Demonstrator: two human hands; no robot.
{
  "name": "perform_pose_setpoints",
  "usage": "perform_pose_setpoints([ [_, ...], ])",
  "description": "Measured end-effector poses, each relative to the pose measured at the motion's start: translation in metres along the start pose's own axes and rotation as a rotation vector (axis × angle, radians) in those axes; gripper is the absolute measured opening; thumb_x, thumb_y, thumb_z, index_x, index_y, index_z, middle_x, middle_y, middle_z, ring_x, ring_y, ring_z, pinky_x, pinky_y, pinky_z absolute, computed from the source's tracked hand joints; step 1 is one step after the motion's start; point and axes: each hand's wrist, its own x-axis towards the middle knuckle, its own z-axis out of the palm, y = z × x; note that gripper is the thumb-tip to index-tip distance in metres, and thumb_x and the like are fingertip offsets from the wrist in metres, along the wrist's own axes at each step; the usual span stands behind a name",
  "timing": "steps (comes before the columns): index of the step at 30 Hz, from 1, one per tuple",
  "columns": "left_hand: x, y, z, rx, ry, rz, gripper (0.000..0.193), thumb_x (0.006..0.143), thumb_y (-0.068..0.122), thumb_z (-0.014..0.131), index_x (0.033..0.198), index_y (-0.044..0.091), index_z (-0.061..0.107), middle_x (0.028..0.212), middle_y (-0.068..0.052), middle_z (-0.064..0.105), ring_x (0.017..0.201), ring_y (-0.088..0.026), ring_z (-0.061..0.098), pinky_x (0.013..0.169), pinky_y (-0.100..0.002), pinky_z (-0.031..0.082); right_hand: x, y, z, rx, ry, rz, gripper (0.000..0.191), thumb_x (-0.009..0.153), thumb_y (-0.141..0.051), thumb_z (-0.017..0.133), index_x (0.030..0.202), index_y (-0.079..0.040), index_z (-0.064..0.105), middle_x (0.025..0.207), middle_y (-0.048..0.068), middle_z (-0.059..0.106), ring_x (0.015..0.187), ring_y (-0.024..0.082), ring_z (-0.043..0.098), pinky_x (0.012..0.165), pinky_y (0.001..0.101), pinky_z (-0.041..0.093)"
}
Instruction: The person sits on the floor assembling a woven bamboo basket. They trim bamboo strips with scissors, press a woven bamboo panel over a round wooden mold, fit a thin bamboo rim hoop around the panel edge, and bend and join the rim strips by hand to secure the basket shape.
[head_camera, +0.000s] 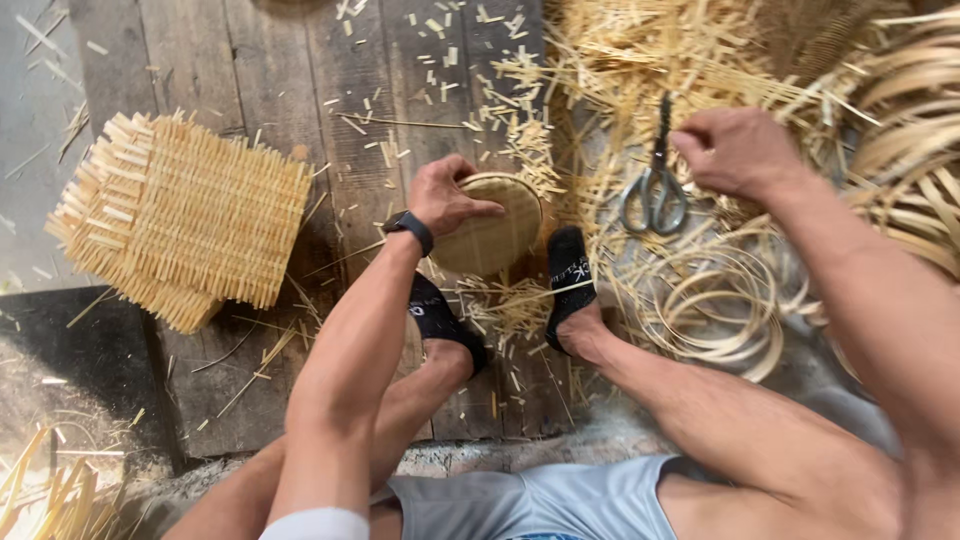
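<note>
Gripping the rim of a small round woven bamboo tray (490, 228) between black-socked feet on the plank floor (250, 60), the left hand (445, 197) clamps it; the right hand (735, 150) is fisted beside grey metal scissors (655, 190).

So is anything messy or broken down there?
Messy, yes. Short bamboo offcuts lie scattered over the wooden boards, thickest around the scissors. Nothing looks broken: the left hand rests on a round woven disc that looks whole.
</note>
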Motion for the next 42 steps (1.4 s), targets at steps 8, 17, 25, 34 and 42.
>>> perform_pose_setpoints([
  [8, -0.076, -0.012, 0.075, 0.843, 0.214, 0.580, 0.039, 0.082, 0.000, 0.068, 0.118, 0.011, 0.058, 0.114, -0.010, 0.064, 0.102, -0.024, 0.058, 0.095, -0.042, 0.048, -0.044, 0.027, 0.063, 0.185, -0.304, 0.312, 0.032, 0.099, -0.038, 0.062, 0.116, -0.012, 0.073, 0.107, 0.010, 0.076, 0.092, 0.023, 0.070, 0.094, 0.0452, 0.054],
  [17, -0.100, -0.029, 0.101, 0.490, 0.333, 0.058, 0.070, 0.085, 0.048, 0.076, 0.138, 0.009, 0.051, 0.138, -0.017, 0.048, 0.123, -0.032, 0.046, 0.105, -0.050, 0.039, -0.019, -0.007, 0.182, 0.341, 0.002, 0.701, 0.069, 0.071, -0.037, 0.096, 0.117, -0.004, 0.055, 0.101, 0.010, 0.061, 0.090, 0.023, 0.057, 0.081, 0.0425, 0.047],
  [25, -0.058, 0.000, 0.116, 0.512, 0.344, -0.193, 0.091, 0.066, 0.049, 0.084, 0.147, 0.030, 0.048, 0.138, -0.011, 0.045, 0.129, -0.036, 0.039, 0.098, -0.056, 0.036, -0.013, 0.017, 0.184, 0.854, -0.205, 0.726, 0.040, 0.077, -0.020, 0.075, 0.114, -0.007, 0.070, 0.098, 0.012, 0.073, 0.087, 0.021, 0.071, 0.082, 0.0340, 0.057],
  [34, -0.040, -0.001, 0.116, 0.513, 0.389, -0.159, 0.093, 0.064, 0.044, 0.086, 0.148, 0.028, 0.047, 0.139, -0.011, 0.045, 0.129, -0.037, 0.039, 0.098, -0.058, 0.036, -0.099, -0.037, 0.188, 0.597, -0.270, 0.447, 0.032, 0.101, -0.029, 0.070, 0.092, 0.001, 0.070, 0.069, 0.010, 0.066, 0.064, 0.026, 0.064, 0.065, 0.0390, 0.054],
  [42, -0.054, 0.009, 0.148, 0.213, 0.672, -0.365, 0.108, 0.062, 0.045, 0.091, 0.153, 0.016, 0.039, 0.147, -0.022, 0.039, 0.134, -0.044, 0.037, 0.109, -0.058, 0.035, -0.106, -0.053, 0.196, 0.319, -0.259, 0.160, 0.063, 0.091, -0.053, 0.064, 0.110, 0.007, 0.056, 0.103, 0.026, 0.058, 0.096, 0.039, 0.059, 0.087, 0.0480, 0.050],
])
